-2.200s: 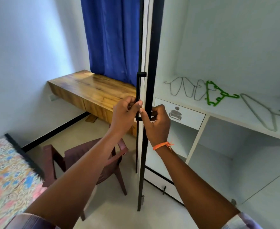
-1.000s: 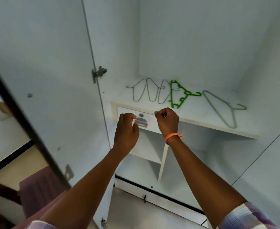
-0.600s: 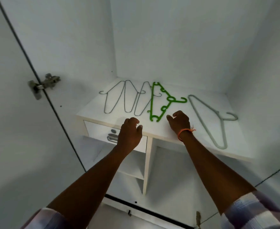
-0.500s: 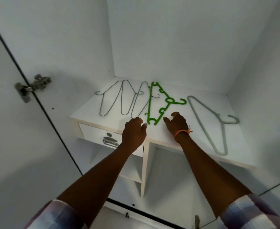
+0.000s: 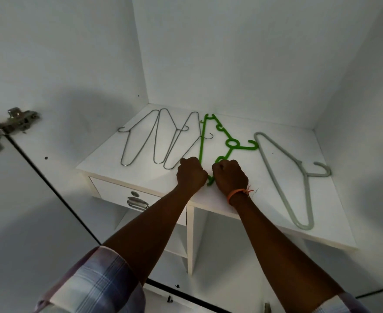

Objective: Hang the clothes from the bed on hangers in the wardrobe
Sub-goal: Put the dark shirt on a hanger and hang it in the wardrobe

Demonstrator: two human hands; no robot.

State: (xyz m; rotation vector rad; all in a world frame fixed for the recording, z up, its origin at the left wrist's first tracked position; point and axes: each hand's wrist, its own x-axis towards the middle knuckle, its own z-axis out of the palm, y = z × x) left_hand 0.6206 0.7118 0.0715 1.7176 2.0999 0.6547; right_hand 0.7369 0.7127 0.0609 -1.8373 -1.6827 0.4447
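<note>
At the bottom of the frame two forearms in checked sleeves reach up and forward into the open wardrobe (image 5: 231, 53). They meet at mid-frame over the front part of the white shelf (image 5: 335, 199). The left hand (image 5: 191, 175) and the right hand (image 5: 230, 177), an orange band at its wrist, are both fisted, knuckles up, side by side at the near end of the green hanger (image 5: 231, 143). Green plastic shows between the two fists, so both hands seem to be closing on it, though the fingers are hidden and a firm grip cannot be confirmed.

Beyond the hands, the wire hangers (image 5: 156, 136) lie flat in the left half of the shelf, overlapping one another, and the grey hanger (image 5: 285, 175) lies apart on the right. Below the shelf at centre left sits a small drawer (image 5: 122, 193).

As a judgement, the task is at its very start: the wardrobe is open, all hangers lie on the shelf, and no clothes or bed are in view. Every garment is left to hang.
</note>
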